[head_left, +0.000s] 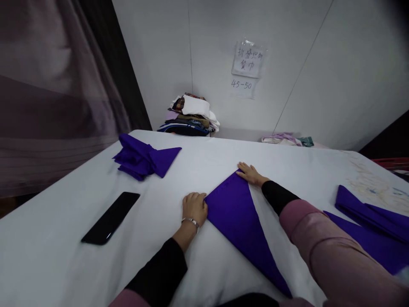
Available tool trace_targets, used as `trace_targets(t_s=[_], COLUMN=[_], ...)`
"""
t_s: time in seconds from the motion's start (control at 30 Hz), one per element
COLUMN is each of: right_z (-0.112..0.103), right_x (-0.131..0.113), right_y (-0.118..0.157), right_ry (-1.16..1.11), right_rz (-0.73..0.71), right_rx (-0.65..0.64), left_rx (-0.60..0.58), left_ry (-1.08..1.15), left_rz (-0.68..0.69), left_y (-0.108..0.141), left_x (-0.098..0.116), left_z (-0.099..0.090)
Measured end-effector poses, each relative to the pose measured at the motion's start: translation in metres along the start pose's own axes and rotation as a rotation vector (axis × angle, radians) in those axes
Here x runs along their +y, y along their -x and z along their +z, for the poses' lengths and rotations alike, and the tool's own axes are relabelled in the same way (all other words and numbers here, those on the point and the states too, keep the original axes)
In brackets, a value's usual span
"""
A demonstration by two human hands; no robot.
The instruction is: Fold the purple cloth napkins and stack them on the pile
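Note:
A purple cloth napkin [239, 213], folded to a long triangle, lies on the white-covered table [153, 264] in front of me. Its narrow point runs toward my body. My left hand [194, 208], with a silver bracelet at the wrist, is at the napkin's left corner; its fingers are curled together and the corner runs under them. At the far corner rests my right hand [251, 174], fingers stretched out and somewhat apart, the thumb side touching the cloth edge.
A bunched purple napkin [137, 157] lies far left, with a black phone-like slab [111, 218] nearer. More purple cloth [373, 230] lies at the right, beside my sleeve. Behind the table are a stack of folded clothes [191, 115] and handwritten signs [247, 62] on the wall.

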State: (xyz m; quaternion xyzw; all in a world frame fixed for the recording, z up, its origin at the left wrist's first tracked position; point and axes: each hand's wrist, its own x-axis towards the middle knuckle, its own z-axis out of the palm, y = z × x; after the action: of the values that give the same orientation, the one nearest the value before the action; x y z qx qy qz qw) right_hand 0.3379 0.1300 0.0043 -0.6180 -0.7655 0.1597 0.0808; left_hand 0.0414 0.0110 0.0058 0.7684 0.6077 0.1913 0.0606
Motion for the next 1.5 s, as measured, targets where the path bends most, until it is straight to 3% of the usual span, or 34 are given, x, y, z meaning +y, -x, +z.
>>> trace_targets(t_s=[0.1,0.17,0.27,0.37,0.47,0.57,0.67,0.8,0.97,1.1,1.33,1.5], right_z=[-0.008,-0.009,-0.005,0.004,0.017,0.036,0.056,0.067,0.062,0.046,-0.013,-0.041], right_x=[-0.008,-0.018,-0.040,-0.065,-0.078,-0.075,-0.067,-0.068,-0.078,-0.082,-0.109,-0.114], right_y=[0.021,0.051,0.119,0.200,0.268,0.306,0.317,0.314,0.305,0.298,0.300,0.296], right_ry=[-0.051,-0.095,-0.290,-0.403,-0.328,-0.189,-0.095,-0.017,0.013,-0.108,-0.391,-0.588], right_rz=[0.066,0.051,-0.087,-0.200,-0.262,-0.318,-0.355,-0.372,-0.341,-0.325,-0.210,-0.131], right_rx=[0.061,0.095,0.084,-0.020,-0.109,-0.111,-0.041,0.046,0.117,0.147,-0.149,-0.357], left_rx=[0.012,0.019,0.036,0.072,0.120,0.096,-0.009,-0.146,-0.182,-0.221,-0.237,-0.219], left_ry=[0.053,0.085,0.123,0.157,0.199,0.225,0.199,0.166,0.164,0.156,0.130,0.136], left_rz=[-0.016,-0.021,-0.009,0.016,0.144,0.313,0.357,0.292,0.288,0.308,0.414,0.482], left_y=[0.000,-0.001,-0.002,0.002,0.013,0.026,0.032,0.029,0.028,0.030,0.041,0.048], left_x=[-0.002,-0.004,-0.006,-0.006,0.000,0.009,0.013,0.011,0.008,0.008,0.007,0.013], left_z=[0.001,0.002,0.000,-0.006,-0.010,-0.008,-0.003,0.000,-0.003,-0.005,-0.012,-0.024])
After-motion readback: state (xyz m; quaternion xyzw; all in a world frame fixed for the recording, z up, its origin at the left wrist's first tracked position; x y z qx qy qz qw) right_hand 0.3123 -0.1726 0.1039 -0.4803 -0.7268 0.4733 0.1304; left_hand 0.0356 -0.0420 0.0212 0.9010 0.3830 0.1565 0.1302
